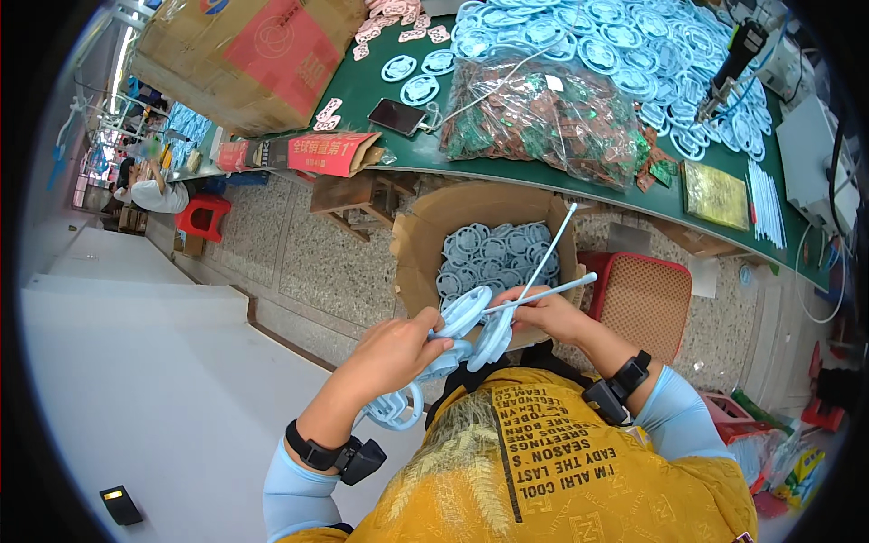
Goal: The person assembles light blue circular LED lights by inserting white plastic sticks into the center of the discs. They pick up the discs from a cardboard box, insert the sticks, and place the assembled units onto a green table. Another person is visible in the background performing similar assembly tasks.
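Observation:
In front of my body, my left hand (387,357) is closed around several light-blue plastic oval rings (466,312), bunched one behind another. Some of the blue pieces (391,409) hang below its wrist. My right hand (550,315) is closed at a blue oval ring (491,337) beside the bunch, and its fingertips are partly hidden. Two thin light-blue sticks (548,253) stick out near those fingers, one pointing up, the other to the right. Just beyond my hands stands an open cardboard box (418,237) holding many blue-grey rings (493,258).
A green table (407,156) runs across the far side. On it are a heap of blue rings (625,41), a clear bag of brown and green pieces (543,118), a phone (396,116) and a large carton (244,63). A red stool (643,303) stands right of the box.

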